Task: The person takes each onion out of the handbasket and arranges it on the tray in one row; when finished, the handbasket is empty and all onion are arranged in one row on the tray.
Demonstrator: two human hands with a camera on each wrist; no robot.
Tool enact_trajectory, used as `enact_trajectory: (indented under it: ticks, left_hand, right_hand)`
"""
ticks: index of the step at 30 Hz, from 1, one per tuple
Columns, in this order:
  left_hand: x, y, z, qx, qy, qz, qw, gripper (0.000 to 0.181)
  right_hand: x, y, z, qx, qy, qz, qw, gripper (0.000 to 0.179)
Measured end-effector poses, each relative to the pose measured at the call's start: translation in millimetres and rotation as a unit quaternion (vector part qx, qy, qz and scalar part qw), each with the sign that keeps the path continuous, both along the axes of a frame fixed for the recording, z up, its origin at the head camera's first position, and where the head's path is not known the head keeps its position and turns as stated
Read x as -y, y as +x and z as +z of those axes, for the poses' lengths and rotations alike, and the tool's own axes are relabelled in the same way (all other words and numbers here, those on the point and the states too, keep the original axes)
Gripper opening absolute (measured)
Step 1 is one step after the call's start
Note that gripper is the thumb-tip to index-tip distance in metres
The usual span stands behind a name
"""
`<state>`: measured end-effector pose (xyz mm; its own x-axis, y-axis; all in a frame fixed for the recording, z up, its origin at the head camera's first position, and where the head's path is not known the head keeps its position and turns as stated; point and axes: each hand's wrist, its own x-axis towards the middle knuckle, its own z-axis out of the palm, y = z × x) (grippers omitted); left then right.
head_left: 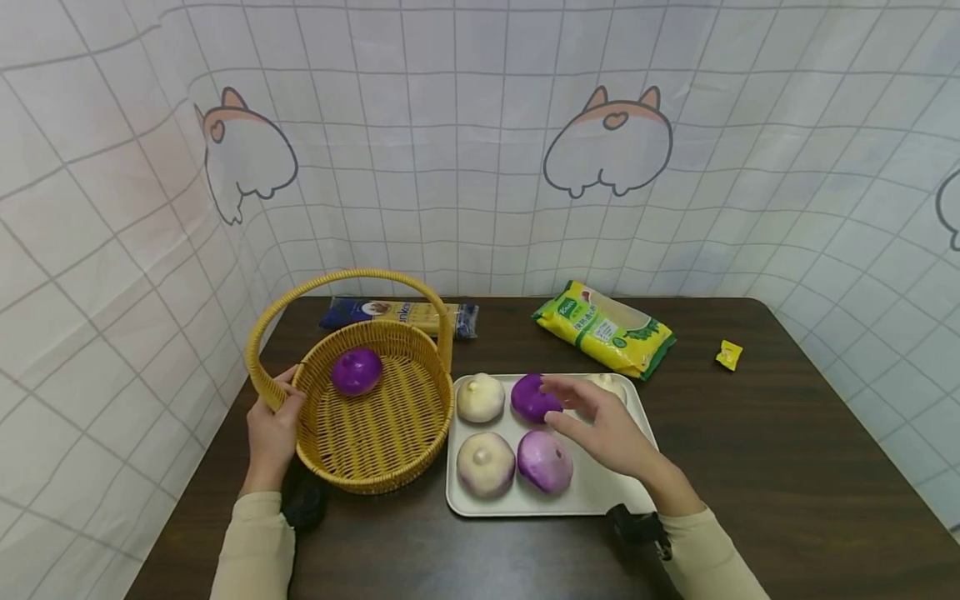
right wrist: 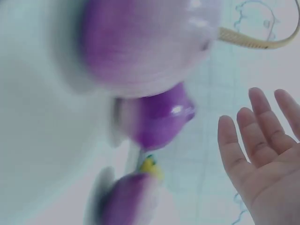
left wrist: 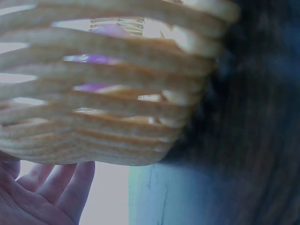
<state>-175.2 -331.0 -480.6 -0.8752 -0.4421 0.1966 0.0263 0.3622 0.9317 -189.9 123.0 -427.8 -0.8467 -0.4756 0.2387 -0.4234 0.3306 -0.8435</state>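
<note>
My left hand [head_left: 274, 429] grips the left side of a yellow wicker basket [head_left: 375, 482], where its tall handle [head_left: 258, 358] meets the rim. One dark purple onion [head_left: 357, 372] lies inside. To the right, my right hand [head_left: 603, 425] hovers over a white tray [head_left: 600, 492], fingers apart and holding nothing. Nearest its fingertips sits another dark purple onion [head_left: 534, 398]. The tray also bears a light purple onion [head_left: 545, 462], two pale onions [head_left: 481, 398] at its left, and one pale onion [head_left: 609, 387] partly hidden behind the hand.
Behind the basket lies a blue and yellow pasta packet [head_left: 397, 313]. A yellow-green packet [head_left: 606, 330] rests beyond the tray, with a small yellow wrapped piece [head_left: 729, 355] to its right. White gridded curtains surround the dark table [head_left: 780, 467].
</note>
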Motion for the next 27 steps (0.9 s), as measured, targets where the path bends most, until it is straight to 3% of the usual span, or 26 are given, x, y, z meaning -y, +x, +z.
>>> enact_trajectory:
  ticks: [6, 11, 19, 27]
  left_hand:
    - [0.8, -0.5, -0.6, -0.001, -0.002, 0.0, 1.0, 0.015]
    - [0.5, -0.1, -1.7, -0.004, -0.008, -0.001, 1.0, 0.015]
    - [-2.0, 0.5, 0.4, 0.005, -0.016, -0.01, 0.9998, 0.02]
    - [-1.8, 1.8, -0.2, 0.011, -0.014, 0.006, 0.9998, 0.017]
  right_hand:
    - [27.9, -9.7, 27.4, -0.005, 0.018, 0.032, 0.9993, 0.045]
    - [49.8, -19.2, 37.5, -0.022, 0.023, 0.067, 0.9973, 0.044]
    - [79.0, -34.0, 41.8, -0.035, 0.051, 0.096, 0.9934, 0.04]
    - [118.9, -41.1, 33.9, -0.001, 0.064, 0.142, 0.9878, 0.032]
